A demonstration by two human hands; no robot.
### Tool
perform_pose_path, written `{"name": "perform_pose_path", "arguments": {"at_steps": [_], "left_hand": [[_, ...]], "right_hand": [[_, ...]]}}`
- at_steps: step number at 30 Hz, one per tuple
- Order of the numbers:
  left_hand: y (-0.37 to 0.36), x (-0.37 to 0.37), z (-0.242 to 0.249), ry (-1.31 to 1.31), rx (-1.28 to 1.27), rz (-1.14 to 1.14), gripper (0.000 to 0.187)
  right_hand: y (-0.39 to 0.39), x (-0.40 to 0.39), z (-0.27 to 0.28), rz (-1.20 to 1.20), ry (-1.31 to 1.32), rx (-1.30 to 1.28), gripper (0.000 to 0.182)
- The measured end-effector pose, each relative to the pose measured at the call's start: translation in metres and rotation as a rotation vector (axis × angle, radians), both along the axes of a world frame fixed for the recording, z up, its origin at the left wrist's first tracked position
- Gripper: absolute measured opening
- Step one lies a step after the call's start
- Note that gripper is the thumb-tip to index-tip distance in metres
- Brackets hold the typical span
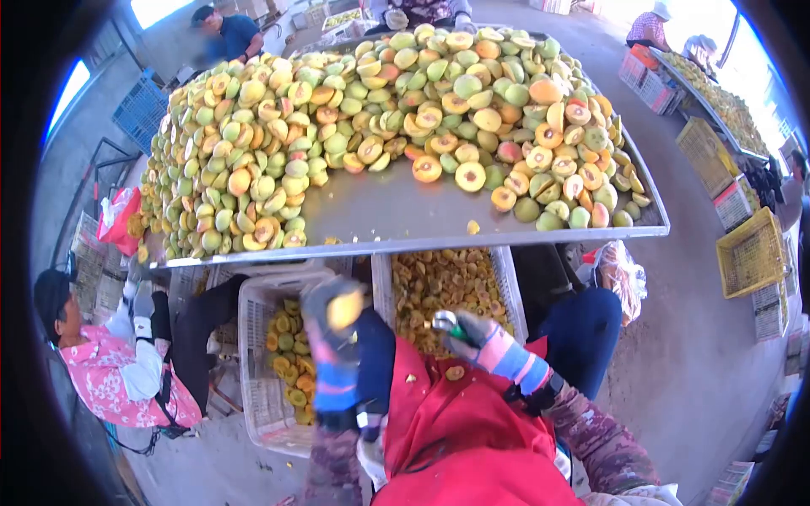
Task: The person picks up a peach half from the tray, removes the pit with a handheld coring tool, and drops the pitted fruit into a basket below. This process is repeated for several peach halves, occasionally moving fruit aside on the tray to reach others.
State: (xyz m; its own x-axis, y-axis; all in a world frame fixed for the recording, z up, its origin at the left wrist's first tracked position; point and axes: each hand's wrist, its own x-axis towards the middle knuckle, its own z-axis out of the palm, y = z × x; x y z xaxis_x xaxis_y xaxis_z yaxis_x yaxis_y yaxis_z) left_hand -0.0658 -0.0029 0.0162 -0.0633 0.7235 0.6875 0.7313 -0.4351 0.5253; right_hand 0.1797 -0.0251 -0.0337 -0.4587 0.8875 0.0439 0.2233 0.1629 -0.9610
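My left hand [336,314], in a grey glove with a pink and blue cuff, is blurred by motion and holds a yellow fruit half [345,310] above the left crate's inner side. My right hand [469,331], gloved alike, is closed around a small tool [445,321] with a metal end and a green part, over the near end of the middle crate. Halved fruit [245,143] is heaped on the metal table [380,207] in front. The left crate [257,379] contains yellow-green halves; the middle crate [384,282] contains brownish-yellow pieces.
A person [126,363] in a pink patterned top sits at the left. Two people are across the table, one in dark blue [236,38]. A yellow crate [751,253] stands at the right. A plastic bag [623,282] hangs near my right knee.
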Motion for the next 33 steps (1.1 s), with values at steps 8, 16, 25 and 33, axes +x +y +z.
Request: {"name": "perform_pose_path", "arguments": {"at_steps": [8, 16, 25, 33], "left_hand": [[0.071, -0.039, -0.010, -0.106, -0.285, 0.059, 0.037], [0.346, 0.088, -0.117, 0.064, -0.899, 0.029, 0.069], [0.179, 0.070, -0.049, -1.407, -0.884, -0.534, 0.049], [0.050, 0.086, -0.004, -1.736, -0.758, -0.652, 0.044]], "right_hand": [[0.000, 0.014, -0.060, -0.137, -0.493, 0.031, 0.026], [-0.023, 0.033, -0.028, -0.397, -0.165, -0.097, 0.024], [0.011, 0.059, 0.003, -0.457, -0.033, 0.052, 0.023], [-0.012, -0.011, 0.074, -0.248, 0.744, -0.726, 0.034]]}}
